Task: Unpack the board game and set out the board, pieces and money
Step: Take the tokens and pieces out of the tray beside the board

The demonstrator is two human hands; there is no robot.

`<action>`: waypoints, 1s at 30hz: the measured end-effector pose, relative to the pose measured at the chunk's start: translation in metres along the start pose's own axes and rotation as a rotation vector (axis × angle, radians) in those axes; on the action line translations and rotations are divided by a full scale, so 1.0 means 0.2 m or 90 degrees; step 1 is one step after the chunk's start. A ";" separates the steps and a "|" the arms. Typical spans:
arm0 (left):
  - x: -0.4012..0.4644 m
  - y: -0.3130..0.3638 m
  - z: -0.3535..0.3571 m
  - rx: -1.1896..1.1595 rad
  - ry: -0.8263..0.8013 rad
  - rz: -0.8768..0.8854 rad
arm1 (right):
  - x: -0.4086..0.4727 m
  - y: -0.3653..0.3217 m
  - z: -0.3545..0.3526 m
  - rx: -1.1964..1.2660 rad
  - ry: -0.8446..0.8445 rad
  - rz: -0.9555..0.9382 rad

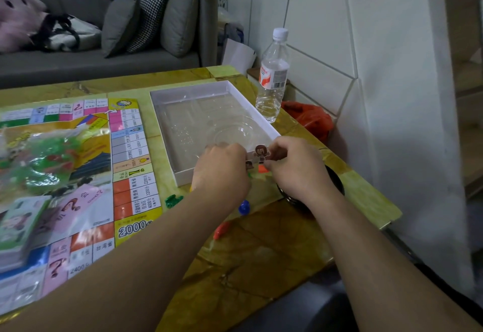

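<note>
The game board (130,148) lies unfolded on the left of the table. On it rest a clear bag of green and red pieces (44,159), a pink card (78,201) and a wrapped stack of cards (18,229). The white box (167,133) with its clear plastic insert stands to the right of the board. At the box's near corner, my left hand (222,172) and my right hand (295,167) both pinch a sheet of cardboard character figures (260,152). Loose plastic stands lie on the table near my left forearm: green (173,200), blue (244,207) and red (221,229).
A clear water bottle (273,75) stands at the table's far right edge next to the box. A red plastic bag (311,118) lies beyond the edge by the wall. A dark round object (337,182) sits under my right wrist. A grey sofa (104,51) is behind the table.
</note>
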State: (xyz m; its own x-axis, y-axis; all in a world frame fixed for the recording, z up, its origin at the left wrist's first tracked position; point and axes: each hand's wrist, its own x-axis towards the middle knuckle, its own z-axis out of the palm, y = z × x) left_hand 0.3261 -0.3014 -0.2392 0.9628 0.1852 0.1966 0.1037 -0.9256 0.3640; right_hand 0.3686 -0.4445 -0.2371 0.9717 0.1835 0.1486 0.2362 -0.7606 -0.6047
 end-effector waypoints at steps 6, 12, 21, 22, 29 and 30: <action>0.00 0.00 0.01 0.005 0.011 -0.013 | -0.01 0.01 0.04 -0.119 -0.052 -0.029; -0.01 -0.02 0.01 -0.002 0.009 -0.027 | 0.01 0.00 0.03 -0.170 -0.036 -0.029; -0.09 -0.14 -0.20 -0.139 0.045 -0.097 | -0.09 -0.12 -0.13 -0.033 0.052 -0.041; -0.10 -0.17 -0.24 -0.135 0.055 -0.105 | -0.10 -0.14 -0.12 -0.022 0.065 -0.061; -0.21 -0.24 -0.27 -0.018 -0.020 -0.071 | -0.19 -0.27 0.00 -0.169 -0.153 -0.123; -0.22 -0.23 -0.26 0.025 -0.040 -0.042 | -0.19 -0.28 0.00 -0.207 -0.172 -0.127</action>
State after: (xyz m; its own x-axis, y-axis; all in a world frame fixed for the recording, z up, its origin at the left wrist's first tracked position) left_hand 0.2652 -0.2490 -0.2175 0.9670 0.2271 0.1159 0.1766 -0.9244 0.3380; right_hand 0.3189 -0.4094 -0.2090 0.8834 0.4687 0.0019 0.4473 -0.8419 -0.3019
